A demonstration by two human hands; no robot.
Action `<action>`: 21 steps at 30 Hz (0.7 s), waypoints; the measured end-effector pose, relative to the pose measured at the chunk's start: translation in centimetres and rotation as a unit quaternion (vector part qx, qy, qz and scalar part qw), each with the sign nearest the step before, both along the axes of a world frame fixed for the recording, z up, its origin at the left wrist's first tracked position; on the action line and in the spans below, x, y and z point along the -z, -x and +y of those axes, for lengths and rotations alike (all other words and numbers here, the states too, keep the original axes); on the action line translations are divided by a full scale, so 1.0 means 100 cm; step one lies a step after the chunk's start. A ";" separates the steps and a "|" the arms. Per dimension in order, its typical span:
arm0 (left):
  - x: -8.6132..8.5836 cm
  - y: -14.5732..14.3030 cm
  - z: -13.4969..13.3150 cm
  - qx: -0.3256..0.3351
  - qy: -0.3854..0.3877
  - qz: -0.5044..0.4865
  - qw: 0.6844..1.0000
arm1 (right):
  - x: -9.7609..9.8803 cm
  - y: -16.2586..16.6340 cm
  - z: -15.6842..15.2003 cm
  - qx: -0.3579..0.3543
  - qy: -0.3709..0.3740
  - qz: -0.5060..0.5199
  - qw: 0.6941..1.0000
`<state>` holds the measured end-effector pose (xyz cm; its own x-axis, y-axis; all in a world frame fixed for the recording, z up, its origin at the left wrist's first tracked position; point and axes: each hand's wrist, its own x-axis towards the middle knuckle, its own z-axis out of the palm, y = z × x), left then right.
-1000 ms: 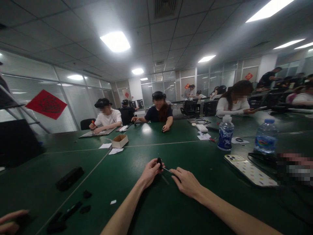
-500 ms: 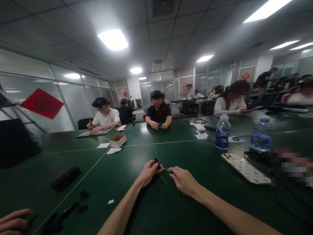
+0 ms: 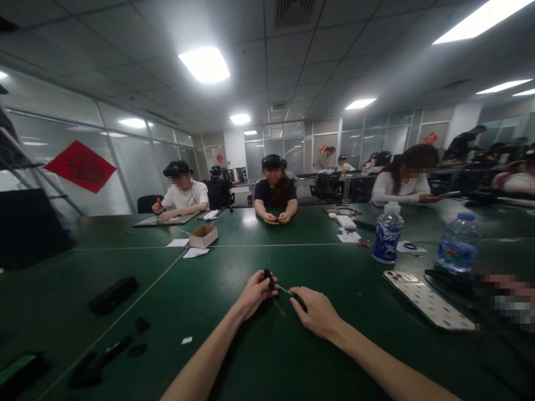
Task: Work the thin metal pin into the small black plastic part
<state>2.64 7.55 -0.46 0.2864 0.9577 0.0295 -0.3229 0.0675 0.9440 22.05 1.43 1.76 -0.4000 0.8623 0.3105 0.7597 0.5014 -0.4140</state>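
Note:
My left hand [image 3: 254,293] is closed around a small black part [image 3: 270,279], held just above the green table. In my right hand [image 3: 318,312] is a screwdriver [image 3: 299,302] with a black handle and a thin metal shaft. The shaft points left at the black part; whether its tip touches is too small to tell. To the left lie several black pieces [image 3: 114,350], a small rounded one [image 3: 142,323] and a longer black case [image 3: 113,295].
On the right stand a blue-labelled bottle [image 3: 387,234] and a wider water bottle [image 3: 458,242], near a phone in a spotted case [image 3: 428,301] and dark cables. An open cardboard box [image 3: 203,237] sits farther off. A white scrap [image 3: 186,340] lies left of my forearm. Other people sit around.
The view has shifted slightly left. Another person's hand has left the lower left corner, where a black and green object shows. More of the screwdriver's handle is visible.

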 end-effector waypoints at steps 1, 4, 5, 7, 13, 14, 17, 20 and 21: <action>0.001 0.000 0.001 -0.010 0.001 -0.007 1.000 | -0.001 0.000 -0.001 0.002 0.003 -0.007 1.000; 0.003 0.001 0.002 -0.012 -0.002 -0.015 1.000 | -0.003 0.001 -0.002 0.014 0.007 -0.022 1.000; 0.003 0.001 0.002 -0.009 -0.003 -0.017 1.000 | -0.003 0.001 -0.002 0.015 0.008 -0.025 1.000; 0.003 0.001 0.002 -0.007 0.000 -0.016 1.000 | -0.002 0.001 -0.001 0.015 0.009 -0.023 1.000; -0.003 -0.001 -0.002 0.004 0.008 -0.009 1.000 | 0.000 0.000 0.001 0.010 0.013 -0.012 1.000; -0.004 -0.001 -0.003 0.006 0.006 -0.008 1.000 | 0.000 0.000 0.001 0.010 0.012 -0.010 1.000; -0.005 -0.001 -0.003 0.016 -0.002 -0.004 1.000 | -0.001 0.000 0.001 0.014 0.014 -0.012 1.000; -0.004 0.000 -0.002 0.026 -0.009 -0.002 1.000 | 0.000 -0.001 0.001 0.015 0.016 -0.018 1.000; -0.003 0.000 -0.002 0.028 -0.011 -0.002 1.000 | 0.000 -0.001 0.001 0.014 0.017 -0.017 1.000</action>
<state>2.62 7.37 -0.13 0.3399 0.9391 0.0515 -0.3229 0.0651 0.9442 22.14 1.58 1.73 -0.3854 0.8831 0.2675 0.7876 0.4659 -0.4033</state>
